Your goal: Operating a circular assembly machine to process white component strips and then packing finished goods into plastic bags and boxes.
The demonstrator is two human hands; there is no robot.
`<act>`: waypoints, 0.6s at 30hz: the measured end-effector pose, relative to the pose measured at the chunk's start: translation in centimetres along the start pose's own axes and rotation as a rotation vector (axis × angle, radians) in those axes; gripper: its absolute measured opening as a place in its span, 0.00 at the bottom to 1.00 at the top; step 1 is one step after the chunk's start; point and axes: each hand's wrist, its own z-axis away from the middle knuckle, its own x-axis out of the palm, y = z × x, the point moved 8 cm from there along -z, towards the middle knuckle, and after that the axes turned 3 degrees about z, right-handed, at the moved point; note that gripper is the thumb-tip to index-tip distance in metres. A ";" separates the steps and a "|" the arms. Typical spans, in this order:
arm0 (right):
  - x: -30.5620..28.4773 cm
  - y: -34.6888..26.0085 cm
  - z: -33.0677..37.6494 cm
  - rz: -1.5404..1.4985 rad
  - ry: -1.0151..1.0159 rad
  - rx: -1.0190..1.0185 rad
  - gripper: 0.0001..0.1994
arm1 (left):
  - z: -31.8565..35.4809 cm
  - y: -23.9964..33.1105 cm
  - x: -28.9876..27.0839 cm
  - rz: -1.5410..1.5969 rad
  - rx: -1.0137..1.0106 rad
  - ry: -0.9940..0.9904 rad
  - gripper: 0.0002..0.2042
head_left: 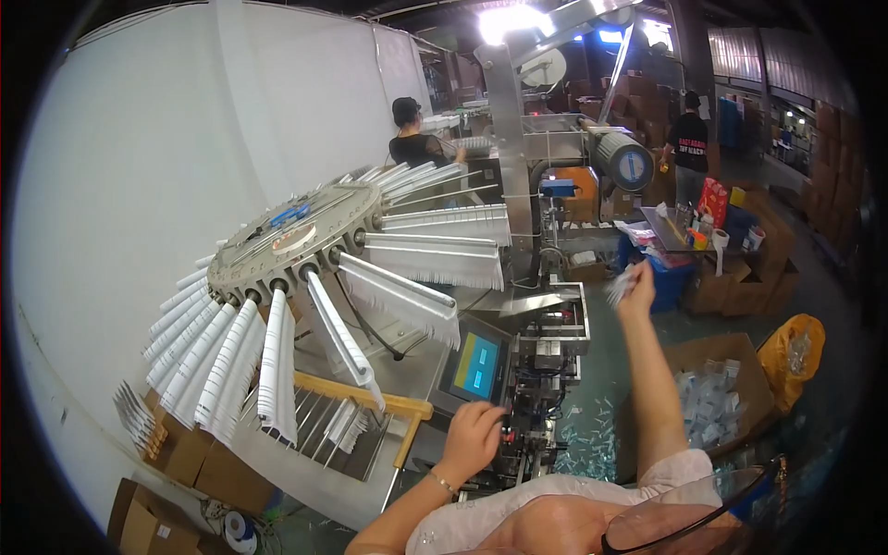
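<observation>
My left hand is at the edge of the machine's control box, beside a red button and below the touch screen. Its fingers are bent and close together; what lies under them is hidden. Out to the right, my right hand is raised with its fingers closed on a small whitish, see-through piece, blurred by motion. Left of the screen stands a large round carousel with rods fanning out all round. Strips of white sleeves hang from many of these rods.
An open carton of clear packets stands at my right, beside a yellow sack. Small clear scraps litter the floor. A motor overhangs the machine. One person sits behind the carousel; another stands farther right.
</observation>
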 end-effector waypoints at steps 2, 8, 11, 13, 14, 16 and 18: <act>-1.3 4.2 3.8 0.164 -0.044 0.011 0.17 | -1.9 2.1 0.2 0.006 0.121 0.015 0.14; 5.2 11.6 13.2 0.176 -0.742 0.513 0.24 | -1.8 -2.6 0.8 0.047 -0.410 -0.080 0.22; 9.8 11.0 11.3 0.348 -0.809 0.381 0.23 | -0.1 -2.6 0.0 0.129 -0.280 0.026 0.20; 12.5 10.4 8.2 0.626 -0.700 0.097 0.16 | 1.2 -3.1 0.1 0.230 -0.311 0.045 0.20; 14.0 10.1 7.2 0.605 -0.681 0.011 0.13 | 1.8 -3.1 0.1 0.242 -0.316 0.042 0.20; 15.7 10.6 5.7 0.610 -0.647 -0.006 0.11 | 2.7 -3.0 0.0 0.256 -0.316 0.035 0.19; 17.2 11.0 4.9 0.659 -0.675 -0.090 0.11 | 3.3 -3.3 -0.2 0.247 -0.363 0.027 0.20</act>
